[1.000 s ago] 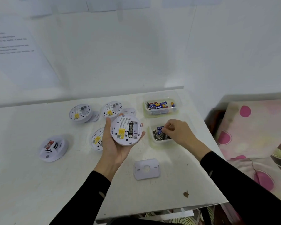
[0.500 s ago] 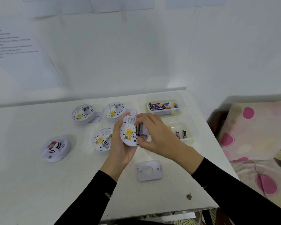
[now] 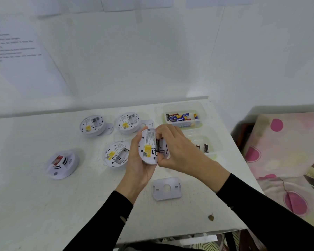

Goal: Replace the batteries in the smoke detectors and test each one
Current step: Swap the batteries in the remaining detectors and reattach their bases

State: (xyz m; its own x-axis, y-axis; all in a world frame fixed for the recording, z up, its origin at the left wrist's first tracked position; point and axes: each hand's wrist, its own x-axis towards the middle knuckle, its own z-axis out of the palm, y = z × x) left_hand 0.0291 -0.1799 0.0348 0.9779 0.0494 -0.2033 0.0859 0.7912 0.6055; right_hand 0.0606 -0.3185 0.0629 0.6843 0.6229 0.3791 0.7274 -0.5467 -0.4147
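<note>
The right hand has come from the near tray, fingers pressing a battery into the detector. The left hand grips it; testing follows

wall paper text blurred, arms cut off

White round smoke detector back-up, tilted, dark battery in its compartment.

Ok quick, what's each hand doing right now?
Left hand: closed around the smoke detector, holding it back side up.
Right hand: fingertips pinched on a battery at the detector's battery compartment.
</note>
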